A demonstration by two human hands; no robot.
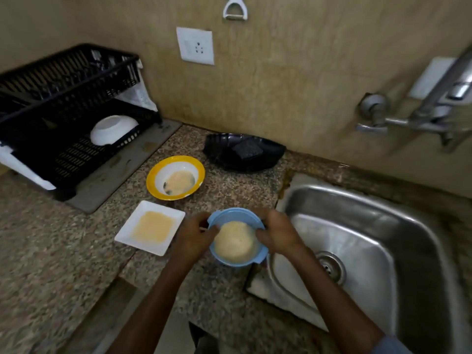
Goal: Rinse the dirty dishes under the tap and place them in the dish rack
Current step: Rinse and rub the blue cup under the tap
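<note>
- I see a speckled granite tabletop (76,251) against a beige wall, with a steel sink (370,251) on the right.
- The blue bowl (236,237) sits at the tabletop's edge just beside the sink, smeared inside with pale residue.
- My left hand (195,232) and right hand (277,231) each close a grip on opposite sides of its rim.
- I judge it light, stiff plastic, likely slippery once wet; the rim and small side lugs are the best hold.
- Near it lie a square plate (150,227) and a yellow bowl (175,177), both dirty.
- Farther left, the black rack (63,123) holds an upturned white bowl (112,130).
- The tap (434,111) juts from the wall at right.
</note>
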